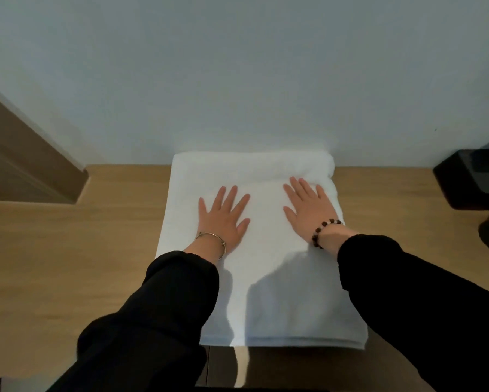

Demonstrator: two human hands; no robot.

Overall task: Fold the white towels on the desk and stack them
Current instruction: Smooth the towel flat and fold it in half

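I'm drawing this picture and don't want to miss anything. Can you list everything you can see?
towel: one folded pile, white, middle of the desk, far edge against the wall
desk: one, light wood, under the towel
wall: one, pale blue-grey, behind the desk
panel: one, brown, far left beside the wall
box: one, black, right edge of the desk, partly cut off
bangle: one, thin metal, on the left wrist
bead bracelet: one, dark brown, on the right wrist
sleeves: two, black, reaching in from the bottom
left hand: one, flat on the towel, fingers spread
right hand: one, flat on the towel, fingers straight
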